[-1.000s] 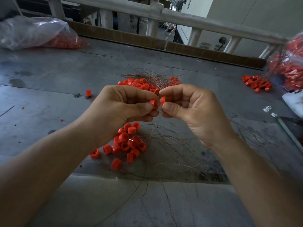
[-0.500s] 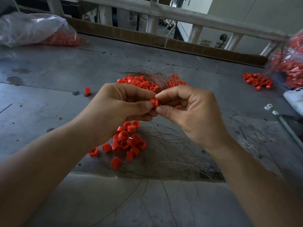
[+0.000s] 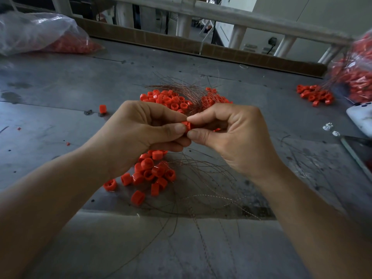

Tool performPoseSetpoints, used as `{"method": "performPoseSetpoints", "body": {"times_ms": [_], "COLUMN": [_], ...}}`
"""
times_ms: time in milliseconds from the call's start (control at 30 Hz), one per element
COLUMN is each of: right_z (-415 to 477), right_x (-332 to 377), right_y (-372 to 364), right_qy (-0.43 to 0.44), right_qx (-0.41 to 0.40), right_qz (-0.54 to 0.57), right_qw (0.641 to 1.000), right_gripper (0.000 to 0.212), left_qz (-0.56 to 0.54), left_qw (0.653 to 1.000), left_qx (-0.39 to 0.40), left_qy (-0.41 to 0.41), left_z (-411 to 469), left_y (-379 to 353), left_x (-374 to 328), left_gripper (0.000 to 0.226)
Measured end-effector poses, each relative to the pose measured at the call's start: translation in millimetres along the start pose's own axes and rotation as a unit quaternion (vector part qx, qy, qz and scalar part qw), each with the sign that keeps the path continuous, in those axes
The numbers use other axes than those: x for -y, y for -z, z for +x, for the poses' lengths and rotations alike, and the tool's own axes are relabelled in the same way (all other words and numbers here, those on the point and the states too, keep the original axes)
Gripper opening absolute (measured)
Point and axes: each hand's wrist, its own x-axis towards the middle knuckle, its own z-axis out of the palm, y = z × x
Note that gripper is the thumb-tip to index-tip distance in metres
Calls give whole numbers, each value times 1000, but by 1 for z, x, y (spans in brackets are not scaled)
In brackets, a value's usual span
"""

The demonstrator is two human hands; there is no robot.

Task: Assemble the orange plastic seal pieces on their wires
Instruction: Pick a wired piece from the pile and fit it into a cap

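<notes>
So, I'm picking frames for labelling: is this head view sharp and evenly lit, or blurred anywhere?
Head view: the left hand, right hand and the seal they pinch are sharp; the right bag is smeared; the railing bows from wide-angle distortion; light is dim and soft, with mild glare on the left bag.

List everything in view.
table: one, grey, beneath everything
held seal piece: one, orange, between both hands
near seal pile: many, orange, below the hands
far seal pile: many, orange, beyond the hands
stray seal piece: one, orange, table left
right seal pile: many, orange, far right
wires: many, coppery, among middle piles
left bag: one, clear, far left
right bag: one, clear, right edge
left hand: one, pinches held seal piece
right hand: one, pinches held seal piece
</notes>
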Motion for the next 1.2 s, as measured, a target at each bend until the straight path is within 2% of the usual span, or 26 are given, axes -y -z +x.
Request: {"method": "performPoseSetpoints", "body": {"times_ms": [267,400,467,567,667,833,1067,1200], "right_z": [0,-1,-1,-2,-3,-3,-2,-2], "right_x": [-1,0,0,-2,-3,-3,-1,-2], "right_y": [-1,-3,-3,-3,-4,-3,-3,-2], "right_qy": [17,11,25,44,59,32,61,43], "right_qx": [-15,-24,-26,-25,-31,-37,-46,-37], "right_qz": [26,57,30,-29,-55,64,11,39], "right_qw": [999,998,999,998,996,997,997,998], "right_gripper": [23,15,18,24,21,19,28,12], "left_qz": [8,-10,-24,18,49,16,-16,-18], "left_qw": [999,999,999,999,998,997,999,999], "left_qx": [-5,14,21,1,-15,-17,11,21], "left_qy": [-42,-27,-14,-27,-46,-68,-27,-31], "left_z": [-2,-2,-2,-2,-3,-5,-5,-5], "left_y": [-2,1,2,2,-1,-5,-1,-3], "left_x": [-1,-2,-3,-2,-2,-3,-4,-2], "left_gripper": [26,26,26,25,25,29,28,27]}}
